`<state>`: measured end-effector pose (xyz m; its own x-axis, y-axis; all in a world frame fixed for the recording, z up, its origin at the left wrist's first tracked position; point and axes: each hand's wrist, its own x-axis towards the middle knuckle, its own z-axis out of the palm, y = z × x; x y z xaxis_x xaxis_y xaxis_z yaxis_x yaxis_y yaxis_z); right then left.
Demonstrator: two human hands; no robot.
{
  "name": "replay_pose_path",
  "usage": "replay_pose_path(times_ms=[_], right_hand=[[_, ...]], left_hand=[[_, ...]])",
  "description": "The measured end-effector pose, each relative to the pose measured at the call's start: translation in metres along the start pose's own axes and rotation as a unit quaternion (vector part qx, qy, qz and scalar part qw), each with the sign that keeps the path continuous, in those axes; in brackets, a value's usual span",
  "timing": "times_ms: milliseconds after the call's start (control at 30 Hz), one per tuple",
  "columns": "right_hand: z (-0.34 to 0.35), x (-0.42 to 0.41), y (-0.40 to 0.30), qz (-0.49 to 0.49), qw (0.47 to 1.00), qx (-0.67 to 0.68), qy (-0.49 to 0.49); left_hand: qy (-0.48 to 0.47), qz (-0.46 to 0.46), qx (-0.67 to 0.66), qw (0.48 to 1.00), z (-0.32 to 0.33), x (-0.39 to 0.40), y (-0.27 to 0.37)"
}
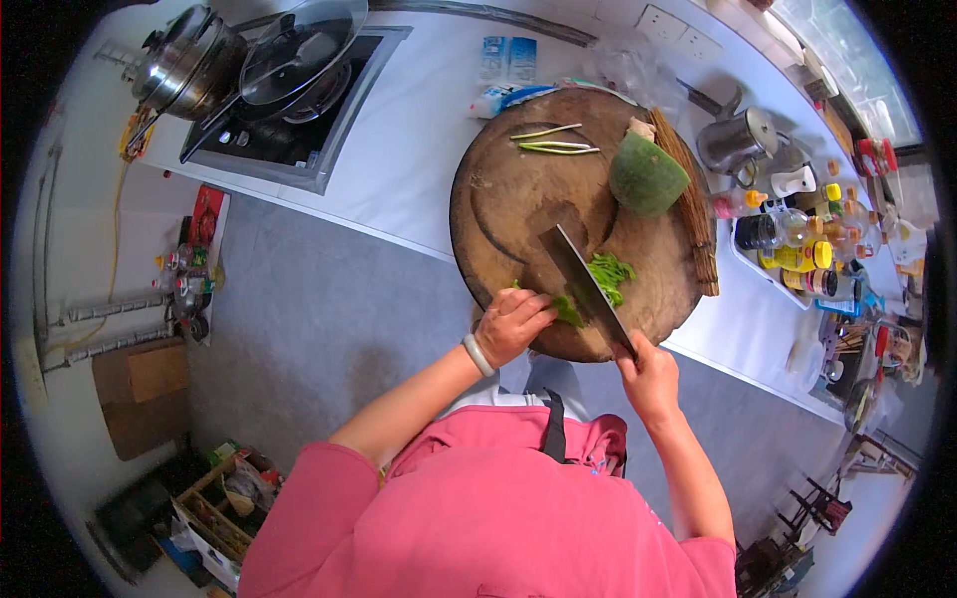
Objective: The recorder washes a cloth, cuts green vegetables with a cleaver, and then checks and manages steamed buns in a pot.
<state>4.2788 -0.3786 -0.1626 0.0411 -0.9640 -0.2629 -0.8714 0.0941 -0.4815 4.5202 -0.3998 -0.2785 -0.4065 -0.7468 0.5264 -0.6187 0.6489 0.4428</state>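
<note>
My right hand [649, 377] grips the handle of a cleaver [587, 284], whose blade slants up and left over a round wooden chopping block [508, 202]. At the block's near edge, my left hand [514, 325] presses down on a piece of green vegetable [566, 310], perhaps green pepper, mostly hidden under its fingers. On the blade's right side lies a small heap of green strips [611, 276]. Several scallion stalks [557, 146] rest towards the far side of the block. A cut piece of green-skinned melon [647, 176] sits at the block's right, beside a bundled straw brush [686, 209].
Behind the melon is a pale piece of ginger [641, 128]. A metal kettle [736, 146] and a tray of seasoning bottles [796, 254] stand on the counter to the right. At the upper left, a lidded wok [299, 60] and a steel pot [187, 63] occupy the gas stove [329, 142].
</note>
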Motion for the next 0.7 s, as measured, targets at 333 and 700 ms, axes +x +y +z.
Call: replay_pose_path(times_ms=[333, 700], right_hand=[[-0.013, -0.018, -0.009, 0.035, 0.998, -0.008, -0.054], [-0.004, -0.027, -0.008, 0.04, 0.993, -0.061, -0.095]], left_hand=[[-0.011, 0.029, -0.006, 1.0, 0.013, -0.005, -0.008], [-0.014, 0.04, -0.016, 0.999, 0.01, -0.002, -0.009]])
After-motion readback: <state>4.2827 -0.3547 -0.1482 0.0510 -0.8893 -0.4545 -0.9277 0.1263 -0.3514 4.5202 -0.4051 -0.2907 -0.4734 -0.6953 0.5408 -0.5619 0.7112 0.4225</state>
